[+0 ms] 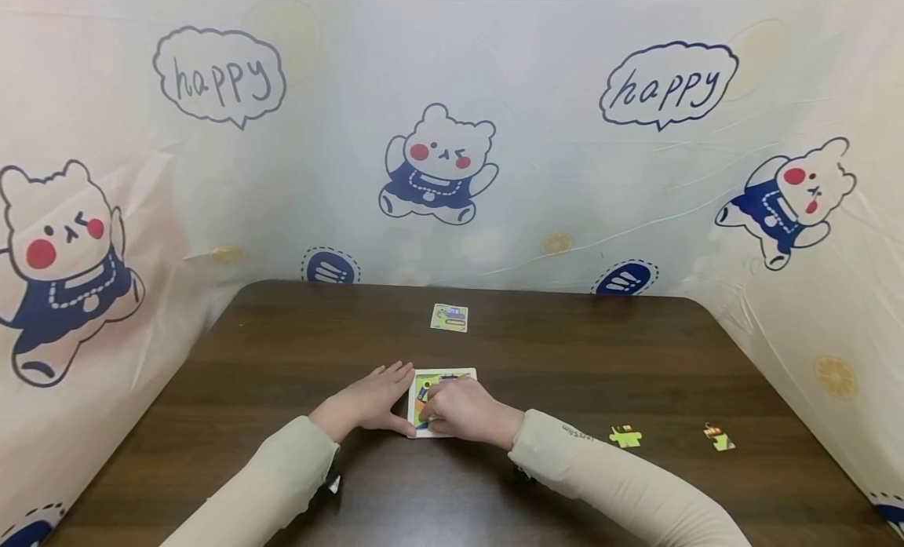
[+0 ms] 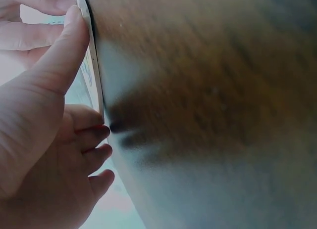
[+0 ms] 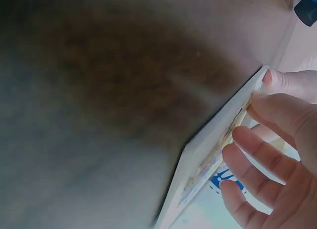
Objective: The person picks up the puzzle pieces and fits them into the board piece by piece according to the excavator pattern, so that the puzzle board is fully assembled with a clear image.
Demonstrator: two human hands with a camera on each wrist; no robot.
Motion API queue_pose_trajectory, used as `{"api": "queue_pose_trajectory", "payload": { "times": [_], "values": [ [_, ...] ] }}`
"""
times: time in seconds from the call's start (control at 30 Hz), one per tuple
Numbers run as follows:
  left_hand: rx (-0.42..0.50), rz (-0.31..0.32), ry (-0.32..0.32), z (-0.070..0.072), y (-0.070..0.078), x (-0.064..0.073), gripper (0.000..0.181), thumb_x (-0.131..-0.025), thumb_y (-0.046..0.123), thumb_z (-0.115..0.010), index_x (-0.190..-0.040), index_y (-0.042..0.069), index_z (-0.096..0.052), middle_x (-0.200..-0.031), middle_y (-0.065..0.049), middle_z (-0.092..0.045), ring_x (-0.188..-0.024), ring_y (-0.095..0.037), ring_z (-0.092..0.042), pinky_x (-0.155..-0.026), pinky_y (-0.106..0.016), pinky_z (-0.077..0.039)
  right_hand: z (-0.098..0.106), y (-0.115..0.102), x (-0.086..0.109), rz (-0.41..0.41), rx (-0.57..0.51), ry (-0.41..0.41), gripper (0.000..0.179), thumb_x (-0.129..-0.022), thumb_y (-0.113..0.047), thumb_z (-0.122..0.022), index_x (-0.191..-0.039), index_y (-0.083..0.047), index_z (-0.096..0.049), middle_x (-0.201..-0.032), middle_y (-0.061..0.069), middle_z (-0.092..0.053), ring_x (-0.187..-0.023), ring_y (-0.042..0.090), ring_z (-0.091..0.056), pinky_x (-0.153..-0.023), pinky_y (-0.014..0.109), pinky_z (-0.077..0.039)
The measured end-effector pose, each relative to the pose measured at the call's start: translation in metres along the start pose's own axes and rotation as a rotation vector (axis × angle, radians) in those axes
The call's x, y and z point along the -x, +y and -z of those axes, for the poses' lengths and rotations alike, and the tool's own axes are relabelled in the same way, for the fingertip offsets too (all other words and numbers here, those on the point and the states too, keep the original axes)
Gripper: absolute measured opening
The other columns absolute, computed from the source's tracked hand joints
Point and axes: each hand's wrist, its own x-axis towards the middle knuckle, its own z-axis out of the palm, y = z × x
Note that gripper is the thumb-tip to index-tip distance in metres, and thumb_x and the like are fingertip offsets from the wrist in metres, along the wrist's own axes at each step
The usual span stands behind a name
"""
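Note:
A small square jigsaw puzzle in a white tray (image 1: pixel 412 410) lies on the table between the two hands. My left hand (image 1: pixel 370 399) rests at the tray's left side, fingers stretched out and thumb at the near corner. In the left wrist view, its thumb (image 2: pixel 67 53) touches the tray's rim. The right hand (image 1: pixel 472 410) is over the puzzle, fingertips touching the colourful picture (image 1: pixel 422 392). Its thumb (image 3: pixel 282 110) and loosely bent fingers appear in the right wrist view; the hand covers much of the picture.
Two loose puzzle pieces lie apart to the right, a green one (image 1: pixel 625 435) and an orange-green one (image 1: pixel 719 437). Beyond the tray lies a square picture card (image 1: pixel 450 318). A printed curtain (image 1: pixel 537 178) encloses the brown table (image 1: pixel 318 319).

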Motion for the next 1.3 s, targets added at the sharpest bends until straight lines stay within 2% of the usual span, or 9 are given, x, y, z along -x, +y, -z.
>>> {"api": "queue_pose_trajectory", "payload": {
  "times": [0.17, 0.47, 0.6, 0.73, 0.87, 0.97, 1.1, 1.3],
  "values": [
    [0.001, 0.004, -0.015, 0.001, 0.0, 0.0, 0.099, -0.073, 0.058, -0.066, -0.141, -0.004, -0.029, -0.148, -0.016, -0.023, -0.136, -0.03, -0.016, -0.109, -0.044, -0.013, 0.001, -0.002, 0.001, 0.027, 0.013, 0.019, 0.017, -0.078, -0.013, -0.071, -0.089, -0.025, -0.075, -0.082, -0.012, -0.061, -0.075, 0.001, -0.056, -0.059, 0.017, -0.045],
    [-0.01, -0.007, -0.015, 0.003, 0.001, -0.001, 0.101, -0.071, 0.059, -0.067, -0.141, -0.005, -0.029, -0.148, -0.017, -0.023, -0.136, -0.03, -0.015, -0.109, -0.045, -0.012, 0.002, -0.001, 0.001, 0.107, 0.169, 0.086, 0.023, -0.075, -0.009, -0.067, -0.083, -0.029, -0.074, -0.075, -0.01, -0.058, -0.066, 0.008, -0.055, -0.055, 0.02, -0.044],
    [-0.012, -0.006, -0.015, 0.004, 0.002, -0.001, 0.101, -0.071, 0.059, -0.067, -0.14, -0.005, -0.03, -0.148, -0.017, -0.024, -0.136, -0.031, -0.016, -0.109, -0.045, -0.013, 0.001, 0.002, 0.002, 0.126, 0.14, 0.071, 0.023, -0.076, -0.009, -0.068, -0.087, -0.028, -0.075, -0.078, -0.01, -0.058, -0.067, 0.007, -0.054, -0.055, 0.019, -0.044],
    [-0.01, -0.001, -0.01, 0.004, 0.003, 0.0, 0.1, -0.072, 0.057, -0.068, -0.14, -0.005, -0.03, -0.147, -0.018, -0.024, -0.136, -0.031, -0.016, -0.109, -0.044, -0.013, 0.004, 0.007, 0.005, 0.12, 0.044, 0.04, 0.021, -0.078, -0.011, -0.069, -0.094, -0.024, -0.074, -0.084, -0.011, -0.059, -0.074, 0.003, -0.054, -0.061, 0.016, -0.045],
    [-0.001, 0.001, -0.008, 0.005, 0.004, 0.0, 0.099, -0.073, 0.055, -0.069, -0.14, -0.006, -0.029, -0.147, -0.018, -0.023, -0.136, -0.031, -0.016, -0.109, -0.044, -0.013, 0.012, 0.017, 0.018, 0.038, -0.092, 0.013, 0.021, -0.082, -0.015, -0.068, -0.103, -0.018, -0.071, -0.093, -0.009, -0.063, -0.082, 0.002, -0.054, -0.068, 0.017, -0.046],
    [0.006, 0.009, -0.013, 0.005, 0.006, 0.001, 0.099, -0.073, 0.055, -0.069, -0.14, -0.006, -0.029, -0.148, -0.018, -0.023, -0.136, -0.031, -0.015, -0.109, -0.044, -0.012, 0.022, 0.027, 0.034, -0.062, -0.189, 0.003, 0.026, -0.084, -0.018, -0.068, -0.11, -0.014, -0.069, -0.099, -0.004, -0.064, -0.083, 0.005, -0.055, -0.07, 0.02, -0.047],
    [0.007, 0.022, -0.016, 0.005, 0.006, 0.002, 0.1, -0.072, 0.056, -0.068, -0.141, -0.005, -0.029, -0.148, -0.017, -0.023, -0.136, -0.031, -0.015, -0.109, -0.044, -0.012, 0.035, 0.043, 0.064, -0.202, -0.298, 0.008, 0.03, -0.083, -0.018, -0.069, -0.112, -0.011, -0.067, -0.1, 0.001, -0.063, -0.084, 0.012, -0.057, -0.072, 0.026, -0.049],
    [0.018, 0.03, -0.016, 0.004, 0.005, 0.002, 0.1, -0.072, 0.056, -0.069, -0.141, -0.004, -0.029, -0.148, -0.016, -0.023, -0.136, -0.03, -0.015, -0.109, -0.044, -0.012, 0.043, 0.066, 0.118, -0.355, -0.354, 0.038, 0.032, -0.084, -0.018, -0.069, -0.114, -0.007, -0.065, -0.106, 0.002, -0.062, -0.095, 0.018, -0.058, -0.081, 0.037, -0.049]
  ]
}}
